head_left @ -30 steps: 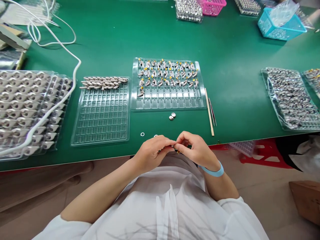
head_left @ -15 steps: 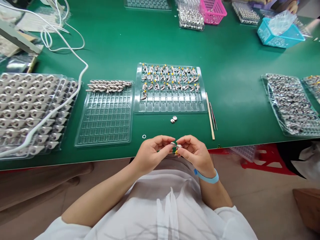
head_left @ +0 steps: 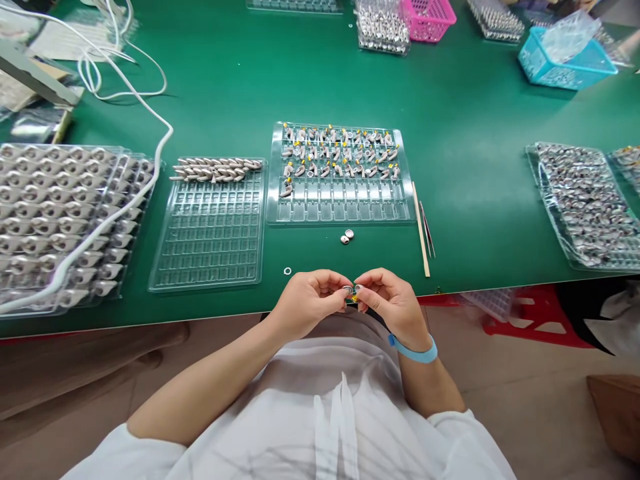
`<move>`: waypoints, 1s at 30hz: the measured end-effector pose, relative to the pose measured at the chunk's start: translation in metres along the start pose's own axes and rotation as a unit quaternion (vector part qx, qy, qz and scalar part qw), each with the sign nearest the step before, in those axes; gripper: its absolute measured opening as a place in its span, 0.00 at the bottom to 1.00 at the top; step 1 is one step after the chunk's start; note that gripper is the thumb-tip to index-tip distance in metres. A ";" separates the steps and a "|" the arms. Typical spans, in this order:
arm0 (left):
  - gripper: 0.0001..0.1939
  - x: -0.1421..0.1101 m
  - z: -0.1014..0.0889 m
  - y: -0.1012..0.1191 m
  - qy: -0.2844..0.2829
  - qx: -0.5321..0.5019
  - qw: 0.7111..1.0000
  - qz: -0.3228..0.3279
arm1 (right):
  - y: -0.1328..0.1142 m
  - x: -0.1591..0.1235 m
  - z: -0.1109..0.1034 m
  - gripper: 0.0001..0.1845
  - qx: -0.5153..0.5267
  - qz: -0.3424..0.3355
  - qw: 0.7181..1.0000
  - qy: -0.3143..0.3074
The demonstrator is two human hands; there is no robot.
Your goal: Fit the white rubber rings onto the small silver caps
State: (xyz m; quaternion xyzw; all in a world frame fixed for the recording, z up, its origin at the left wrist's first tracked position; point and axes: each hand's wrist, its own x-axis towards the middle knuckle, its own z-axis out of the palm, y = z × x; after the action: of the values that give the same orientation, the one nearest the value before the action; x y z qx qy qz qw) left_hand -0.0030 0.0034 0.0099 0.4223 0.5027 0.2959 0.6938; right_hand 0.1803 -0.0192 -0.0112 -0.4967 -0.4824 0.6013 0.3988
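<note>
My left hand (head_left: 305,303) and my right hand (head_left: 393,300) meet at the near edge of the green table (head_left: 450,120), fingers pinched. Between them sits a small grey part with a yellow tip (head_left: 353,292), and the left fingertips press a small silver round piece against it. Two silver round pieces (head_left: 347,237) lie on the table just beyond my hands, and a small white ring (head_left: 287,271) lies to their left. Beyond them a clear tray (head_left: 340,200) holds rows of finished grey parts with yellow tips in its far half.
A clear tray (head_left: 210,233) with one row of grey shells lies left of centre. Stacked trays of shells (head_left: 60,220) under a white cable (head_left: 100,227) fill the far left. A wooden stick (head_left: 420,230) and tweezers lie right. Trays (head_left: 585,200), pink basket (head_left: 430,17), blue basket (head_left: 565,60).
My hands parted slightly to show the two small pieces, then closed together again. The view shifted a little; nothing on the table moved.
</note>
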 end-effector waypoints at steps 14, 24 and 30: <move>0.10 -0.001 0.000 -0.009 0.007 0.037 0.998 0.053 | -0.001 -0.009 0.003 0.08 -0.099 -0.041 0.994 0.013; 0.11 -0.003 -0.002 -0.014 -0.054 0.088 0.990 0.100 | -0.008 -0.006 0.009 0.03 -0.214 -0.086 0.970 0.078; 0.10 -0.006 -0.004 -0.014 -0.016 0.196 0.958 0.207 | -0.008 -0.005 0.009 0.03 -0.199 -0.084 0.974 0.072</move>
State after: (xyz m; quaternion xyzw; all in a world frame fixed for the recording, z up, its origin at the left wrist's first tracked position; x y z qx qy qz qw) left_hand -0.0088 -0.0072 -0.0006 0.6493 0.4410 0.3223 0.5291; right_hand 0.1721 -0.0243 -0.0014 -0.5659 -0.6020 0.4206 0.3748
